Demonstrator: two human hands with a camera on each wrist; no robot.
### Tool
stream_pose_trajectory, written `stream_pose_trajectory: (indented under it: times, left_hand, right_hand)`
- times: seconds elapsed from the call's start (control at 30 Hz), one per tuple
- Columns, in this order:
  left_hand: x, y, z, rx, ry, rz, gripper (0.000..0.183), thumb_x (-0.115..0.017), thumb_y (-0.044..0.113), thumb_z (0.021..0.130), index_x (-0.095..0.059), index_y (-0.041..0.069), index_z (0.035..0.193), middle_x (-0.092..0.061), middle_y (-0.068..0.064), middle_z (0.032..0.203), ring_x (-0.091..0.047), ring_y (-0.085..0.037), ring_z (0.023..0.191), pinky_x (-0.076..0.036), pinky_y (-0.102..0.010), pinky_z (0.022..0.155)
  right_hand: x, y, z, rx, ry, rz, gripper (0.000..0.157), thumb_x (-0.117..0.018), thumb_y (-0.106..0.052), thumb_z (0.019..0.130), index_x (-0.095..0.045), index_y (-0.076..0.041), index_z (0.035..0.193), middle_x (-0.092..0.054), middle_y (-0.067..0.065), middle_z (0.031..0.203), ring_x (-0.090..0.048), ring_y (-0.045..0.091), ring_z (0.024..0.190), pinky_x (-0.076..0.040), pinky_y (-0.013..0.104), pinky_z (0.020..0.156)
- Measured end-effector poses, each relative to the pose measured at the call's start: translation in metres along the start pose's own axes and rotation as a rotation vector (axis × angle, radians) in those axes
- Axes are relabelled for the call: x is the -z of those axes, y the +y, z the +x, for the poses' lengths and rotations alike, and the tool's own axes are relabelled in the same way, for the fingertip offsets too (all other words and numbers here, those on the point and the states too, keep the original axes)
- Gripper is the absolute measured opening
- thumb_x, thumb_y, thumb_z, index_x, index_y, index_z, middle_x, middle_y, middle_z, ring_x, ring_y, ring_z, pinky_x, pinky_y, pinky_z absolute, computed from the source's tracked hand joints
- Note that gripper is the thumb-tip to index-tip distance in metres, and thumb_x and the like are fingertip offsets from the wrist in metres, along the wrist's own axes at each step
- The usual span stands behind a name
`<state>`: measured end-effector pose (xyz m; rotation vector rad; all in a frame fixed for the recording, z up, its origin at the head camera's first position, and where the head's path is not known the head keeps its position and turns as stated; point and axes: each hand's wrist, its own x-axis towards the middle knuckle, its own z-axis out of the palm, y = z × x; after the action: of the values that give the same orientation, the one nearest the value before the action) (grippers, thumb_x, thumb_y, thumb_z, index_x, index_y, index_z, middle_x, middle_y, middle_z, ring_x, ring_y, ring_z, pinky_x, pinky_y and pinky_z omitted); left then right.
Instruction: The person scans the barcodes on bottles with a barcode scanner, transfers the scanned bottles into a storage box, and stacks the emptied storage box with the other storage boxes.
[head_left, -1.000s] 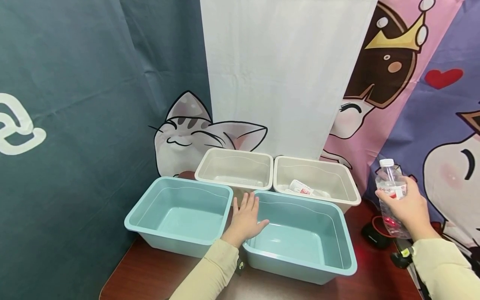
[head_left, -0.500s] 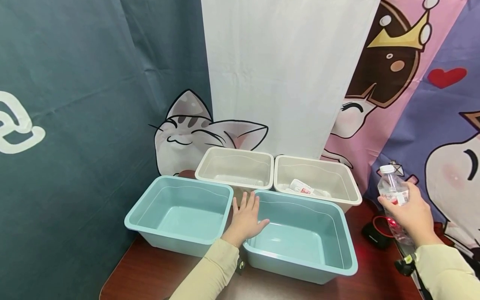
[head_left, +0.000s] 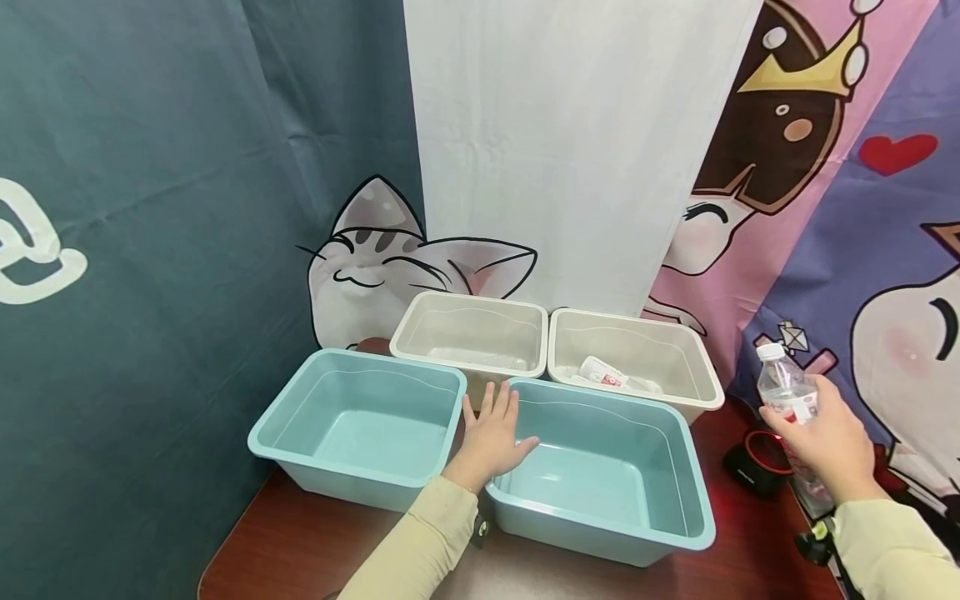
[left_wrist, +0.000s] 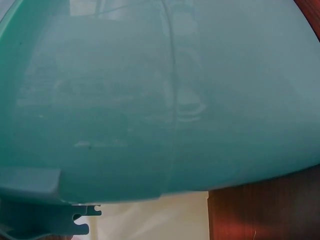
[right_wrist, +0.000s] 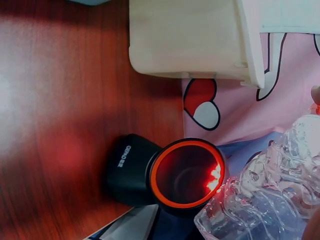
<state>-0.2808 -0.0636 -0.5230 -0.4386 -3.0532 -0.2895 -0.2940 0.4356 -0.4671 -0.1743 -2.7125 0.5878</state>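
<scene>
My right hand grips a clear plastic bottle with a white cap and a red-and-white label, at the right of the head view. The bottle leans, cap up and to the left. Its ridged clear lower part overlaps the edge of a black barcode scanner in the right wrist view, where red light glows in the scanner's round window. My left hand lies with fingers spread over the gap between two light-blue bins, near the rim of the right blue bin. It holds nothing.
The left blue bin stands beside the right one on a brown wooden table. Behind them are two cream bins, the left and the right. A white bottle with a red mark lies in the right cream bin. Printed curtains hang behind.
My right hand has moved slightly down and to the right with the bottle, which now tilts more. My left hand has stayed in place.
</scene>
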Motion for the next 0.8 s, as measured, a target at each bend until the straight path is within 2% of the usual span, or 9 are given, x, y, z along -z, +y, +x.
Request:
stream_pose_trajectory:
  times: [0.33, 0.57, 0.8]
  left_hand:
    - [0.005, 0.000, -0.002, -0.003, -0.001, -0.016, 0.089, -0.046, 0.066, 0.098, -0.024, 0.006, 0.161, -0.014, -0.012, 0.169, -0.007, -0.031, 0.156, -0.002, -0.071, 0.117]
    - [0.004, -0.001, -0.001, -0.011, -0.002, 0.000, 0.090, -0.044, 0.066, 0.098, -0.024, 0.006, 0.161, -0.013, -0.013, 0.169, -0.010, -0.032, 0.155, -0.002, -0.071, 0.116]
    - [0.004, -0.001, -0.001, -0.006, -0.010, -0.004, 0.090, -0.045, 0.067, 0.098, -0.023, 0.006, 0.161, -0.013, -0.012, 0.169, -0.009, -0.031, 0.156, -0.002, -0.071, 0.116]
  right_hand:
    - [-0.007, 0.008, -0.002, 0.071, 0.009, -0.043, 0.088, -0.079, -0.052, 0.082, -0.040, -0.005, 0.144, -0.057, 0.029, 0.110, -0.058, 0.045, 0.084, -0.037, 0.047, 0.051]
    - [-0.011, 0.011, -0.005, 0.062, -0.010, -0.077, 0.092, -0.079, -0.052, 0.081, -0.035, -0.004, 0.147, -0.052, 0.033, 0.110, -0.056, 0.049, 0.085, -0.037, 0.053, 0.049]
    - [-0.017, 0.016, -0.010, 0.085, 0.015, -0.102, 0.092, -0.082, -0.046, 0.078, -0.036, -0.003, 0.144, -0.053, 0.034, 0.103, -0.058, 0.046, 0.076, -0.034, 0.045, 0.042]
